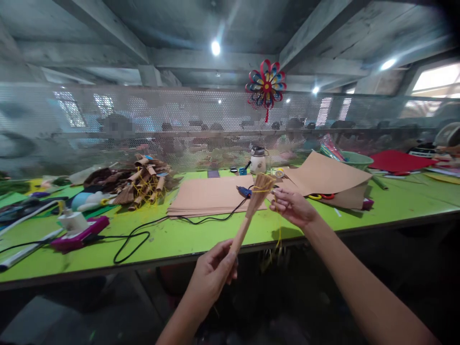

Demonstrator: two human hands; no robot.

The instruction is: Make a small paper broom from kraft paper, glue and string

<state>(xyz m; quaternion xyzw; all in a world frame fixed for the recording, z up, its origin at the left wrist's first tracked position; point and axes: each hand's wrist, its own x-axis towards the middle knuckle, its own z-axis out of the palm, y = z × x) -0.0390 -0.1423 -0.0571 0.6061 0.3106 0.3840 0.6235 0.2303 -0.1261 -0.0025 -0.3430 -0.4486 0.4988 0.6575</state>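
My left hand (215, 270) is closed around the lower end of a small brown paper broom (251, 206), held up tilted toward the right. My right hand (293, 207) pinches a thin yellow string (278, 225) that wraps around the broom's fanned head and hangs down past the table edge. Both hands are in front of the green table (172, 239), over its front edge.
A stack of brown paper sheets (212, 195) lies on the table, with a blue glue gun (244, 192) and its black cord (143, 235) beside it. A pile of finished paper brooms (143, 184) sits at the left. A folded brown sheet (327, 179) and scissors (321, 196) lie at the right. A perforated screen (179, 124) stands behind.
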